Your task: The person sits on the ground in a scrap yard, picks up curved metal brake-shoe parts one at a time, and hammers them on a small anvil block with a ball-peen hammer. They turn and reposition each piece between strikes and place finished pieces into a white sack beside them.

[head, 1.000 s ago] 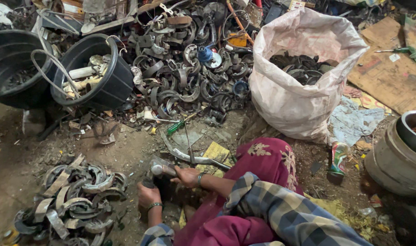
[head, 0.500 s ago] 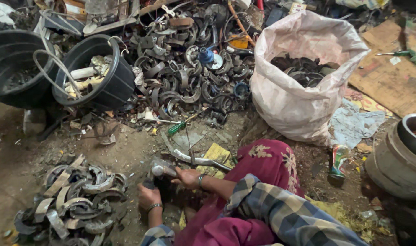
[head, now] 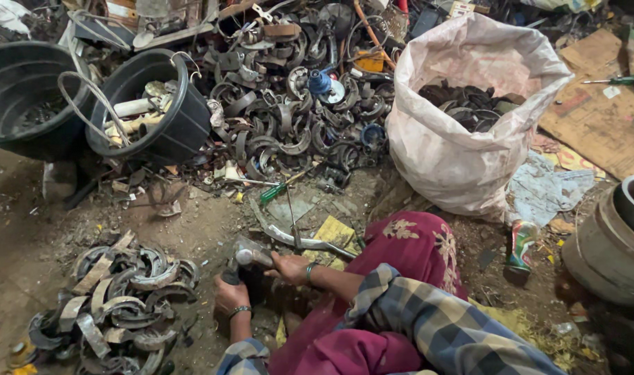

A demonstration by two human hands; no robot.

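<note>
Gripping a hammer [head: 251, 257], the right hand [head: 285, 267] works beside the left hand [head: 231, 295].

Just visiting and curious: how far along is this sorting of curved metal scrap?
Done, it seems: a small pile of curved pieces lies by the left hand, and the white sack is partly filled. In hand: the right hand grips a hammer-like metal tool over a dark piece that the left hand steadies. Left: the big heap beyond looks barely reduced.

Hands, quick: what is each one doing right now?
Left hand: closed on a dark piece on the ground.
Right hand: closed on a hammer.
</note>
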